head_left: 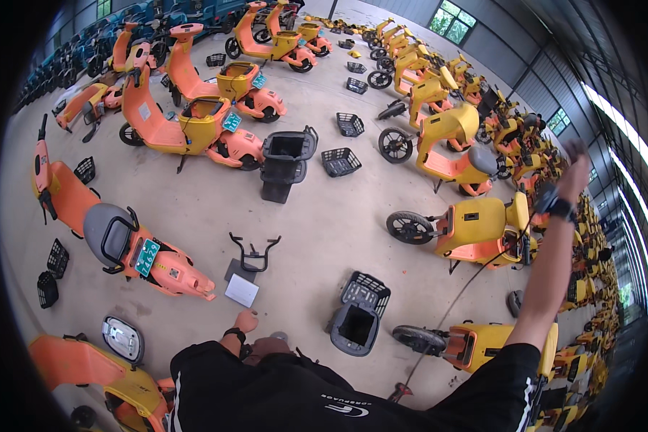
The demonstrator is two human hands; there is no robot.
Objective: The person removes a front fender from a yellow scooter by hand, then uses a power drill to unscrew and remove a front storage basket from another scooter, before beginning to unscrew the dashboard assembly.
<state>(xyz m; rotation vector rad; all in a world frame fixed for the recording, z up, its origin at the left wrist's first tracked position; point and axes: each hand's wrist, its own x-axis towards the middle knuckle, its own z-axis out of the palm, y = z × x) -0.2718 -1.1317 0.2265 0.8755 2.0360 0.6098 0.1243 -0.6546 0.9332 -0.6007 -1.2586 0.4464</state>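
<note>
My left hand hangs low with its fingers curled in, and nothing sticks out of it. Nearest to it on the floor lie a flat white panel and a black bent-tube frame. Far out to the right, my right hand is raised on a stretched arm, a dark watch at its wrist. Its fingers are dark and blurred. A thin dark cable runs from near that wrist down to the floor; whether the hand holds it cannot be made out. Yellow-and-orange scooters stand below that arm.
A black open box sits against a black basket ahead of me. More black boxes and baskets lie farther off. Orange scooters stand at left, and long rows of yellow scooters fill the right side.
</note>
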